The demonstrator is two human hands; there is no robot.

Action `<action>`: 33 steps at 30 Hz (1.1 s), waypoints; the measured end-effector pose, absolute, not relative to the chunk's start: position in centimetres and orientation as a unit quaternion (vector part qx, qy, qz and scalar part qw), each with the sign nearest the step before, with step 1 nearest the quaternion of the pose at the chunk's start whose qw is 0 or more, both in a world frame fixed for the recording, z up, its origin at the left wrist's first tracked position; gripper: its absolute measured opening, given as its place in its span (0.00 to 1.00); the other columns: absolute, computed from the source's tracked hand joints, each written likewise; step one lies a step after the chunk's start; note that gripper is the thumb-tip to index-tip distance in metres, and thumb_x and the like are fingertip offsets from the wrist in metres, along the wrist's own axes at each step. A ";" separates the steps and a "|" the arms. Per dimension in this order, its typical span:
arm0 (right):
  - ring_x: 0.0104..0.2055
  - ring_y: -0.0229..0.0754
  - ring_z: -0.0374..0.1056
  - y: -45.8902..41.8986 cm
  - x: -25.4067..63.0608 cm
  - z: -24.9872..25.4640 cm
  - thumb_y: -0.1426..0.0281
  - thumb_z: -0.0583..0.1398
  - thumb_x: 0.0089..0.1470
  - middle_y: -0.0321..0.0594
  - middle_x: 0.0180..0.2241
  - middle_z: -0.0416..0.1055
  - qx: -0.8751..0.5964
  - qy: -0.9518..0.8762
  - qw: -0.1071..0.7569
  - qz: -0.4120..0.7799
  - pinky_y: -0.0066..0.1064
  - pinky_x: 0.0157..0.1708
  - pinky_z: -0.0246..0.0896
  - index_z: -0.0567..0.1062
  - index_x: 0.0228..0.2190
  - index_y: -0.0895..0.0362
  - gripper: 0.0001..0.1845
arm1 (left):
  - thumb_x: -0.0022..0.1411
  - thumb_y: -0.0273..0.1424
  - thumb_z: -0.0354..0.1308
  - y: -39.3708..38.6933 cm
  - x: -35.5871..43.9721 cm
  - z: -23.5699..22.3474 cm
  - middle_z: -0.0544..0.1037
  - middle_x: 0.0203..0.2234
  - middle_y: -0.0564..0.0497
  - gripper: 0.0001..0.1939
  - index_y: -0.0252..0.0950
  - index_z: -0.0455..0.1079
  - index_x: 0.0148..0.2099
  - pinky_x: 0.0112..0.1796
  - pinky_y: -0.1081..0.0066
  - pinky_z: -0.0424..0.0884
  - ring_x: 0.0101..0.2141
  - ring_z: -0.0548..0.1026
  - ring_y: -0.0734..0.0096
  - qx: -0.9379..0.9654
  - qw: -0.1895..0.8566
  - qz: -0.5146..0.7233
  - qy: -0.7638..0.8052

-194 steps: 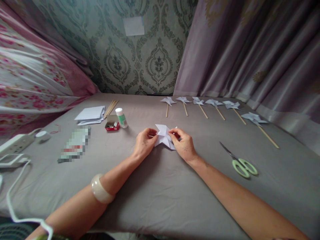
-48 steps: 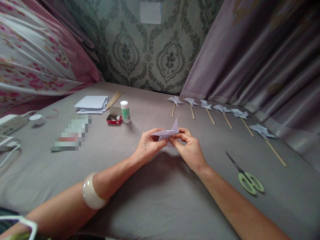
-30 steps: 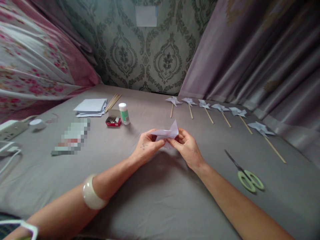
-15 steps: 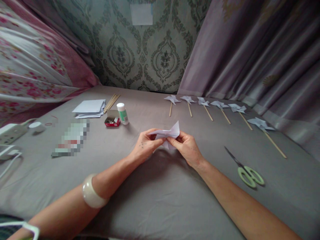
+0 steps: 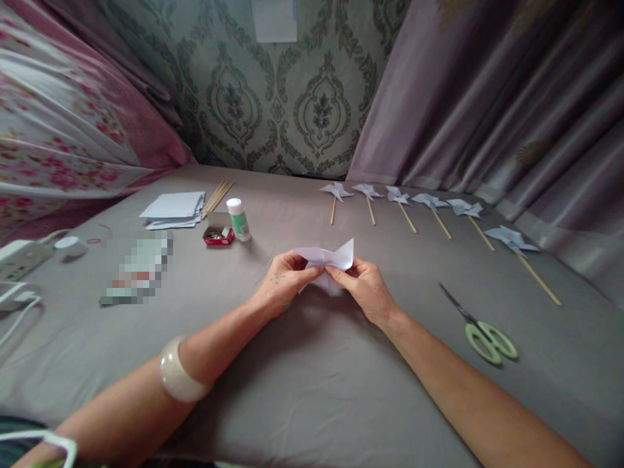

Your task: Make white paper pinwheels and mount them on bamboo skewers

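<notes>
Between my two hands is a white paper pinwheel [image 5: 316,255], its blades folded inward and no stick visible on it. My left hand [image 5: 285,278] pinches its left side, thumb near the centre. From the right, my right hand [image 5: 368,285] grips it, the thumb also pressed close to the middle. My fingers behind the paper are partly hidden. Both hands are just above the grey cloth [image 5: 312,377]. Scissors with green handles [image 5: 480,330] lie to the right of my right hand.
Several finished pinwheels on sticks [image 5: 429,203] lie in a row at the back right. Farther left are a glue bottle [image 5: 238,221], a red box of small metal pieces [image 5: 218,235], wooden sticks [image 5: 218,198], stacked paper [image 5: 173,207], a blurred-out item [image 5: 139,268] and a power strip [image 5: 24,260].
Both hands keep hold of the pinwheel. Its upper right blade has shifted slightly to the right, and its folds sit a little differently. The view has tilted slightly.
</notes>
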State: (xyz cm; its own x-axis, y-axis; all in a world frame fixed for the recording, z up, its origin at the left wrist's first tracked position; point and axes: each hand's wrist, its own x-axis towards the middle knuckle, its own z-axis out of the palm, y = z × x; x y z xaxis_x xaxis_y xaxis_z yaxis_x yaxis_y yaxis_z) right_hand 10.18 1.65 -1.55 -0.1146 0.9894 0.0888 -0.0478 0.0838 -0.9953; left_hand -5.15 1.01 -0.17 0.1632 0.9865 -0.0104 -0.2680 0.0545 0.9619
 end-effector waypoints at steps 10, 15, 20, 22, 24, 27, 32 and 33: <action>0.34 0.42 0.72 1.8 10.3 -2.0 0.62 0.68 0.38 0.38 0.31 0.78 -0.444 -0.528 0.500 0.524 0.35 0.39 0.66 0.80 0.29 0.56 0.14 | 0.40 0.31 0.70 1.5 -5.4 -0.9 0.80 0.26 0.49 0.15 0.31 0.78 0.34 0.35 0.72 0.70 0.28 0.75 0.71 0.450 0.618 0.500 0.406; 0.32 0.41 0.72 2.0 10.4 -2.4 0.61 0.69 0.36 0.38 0.31 0.78 -0.448 -0.520 0.498 0.529 0.34 0.37 0.66 0.80 0.28 0.56 0.15 | 0.41 0.31 0.70 1.8 -5.6 -1.1 0.80 0.26 0.49 0.15 0.32 0.78 0.34 0.35 0.71 0.70 0.28 0.75 0.70 0.459 0.618 0.485 0.414; 0.30 0.40 0.71 2.2 10.3 -2.5 0.60 0.69 0.35 0.39 0.30 0.78 -0.453 -0.508 0.495 0.540 0.34 0.35 0.65 0.81 0.27 0.57 0.16 | 0.40 0.31 0.70 1.8 -5.6 -0.8 0.80 0.24 0.48 0.15 0.31 0.79 0.34 0.33 0.72 0.70 0.26 0.74 0.71 0.452 0.625 0.478 0.421; 0.29 0.40 0.71 2.2 10.3 -2.5 0.60 0.69 0.35 0.39 0.30 0.79 -0.451 -0.503 0.495 0.547 0.34 0.35 0.65 0.81 0.27 0.57 0.16 | 0.39 0.31 0.71 1.9 -5.7 -0.8 0.80 0.24 0.48 0.15 0.31 0.79 0.34 0.32 0.72 0.70 0.26 0.74 0.71 0.455 0.626 0.475 0.419; 0.29 0.40 0.71 2.2 10.2 -2.5 0.60 0.69 0.35 0.39 0.30 0.79 -0.449 -0.504 0.494 0.548 0.34 0.35 0.65 0.81 0.27 0.56 0.16 | 0.40 0.31 0.70 2.0 -5.8 -0.9 0.80 0.24 0.48 0.15 0.32 0.79 0.34 0.32 0.73 0.69 0.26 0.74 0.71 0.465 0.622 0.472 0.417; 0.28 0.39 0.70 2.2 10.2 -2.3 0.60 0.70 0.34 0.38 0.28 0.78 -0.453 -0.508 0.493 0.542 0.33 0.33 0.64 0.81 0.27 0.57 0.16 | 0.40 0.32 0.70 2.3 -6.1 -1.1 0.80 0.25 0.48 0.15 0.32 0.79 0.34 0.30 0.73 0.68 0.25 0.73 0.72 0.482 0.604 0.467 0.429; 0.27 0.39 0.69 2.2 10.2 -1.9 0.58 0.70 0.31 0.37 0.25 0.77 -0.460 -0.505 0.482 0.549 0.32 0.31 0.64 0.81 0.25 0.57 0.18 | 0.42 0.35 0.69 2.4 -6.5 -1.1 0.79 0.24 0.51 0.15 0.34 0.79 0.34 0.26 0.75 0.65 0.24 0.72 0.73 0.511 0.589 0.432 0.453; 0.26 0.39 0.69 2.2 10.2 -1.8 0.58 0.70 0.30 0.37 0.25 0.77 -0.461 -0.502 0.481 0.552 0.32 0.31 0.63 0.81 0.25 0.57 0.18 | 0.42 0.35 0.69 2.5 -6.5 -1.0 0.79 0.24 0.52 0.14 0.34 0.79 0.33 0.26 0.75 0.64 0.23 0.71 0.74 0.511 0.588 0.429 0.457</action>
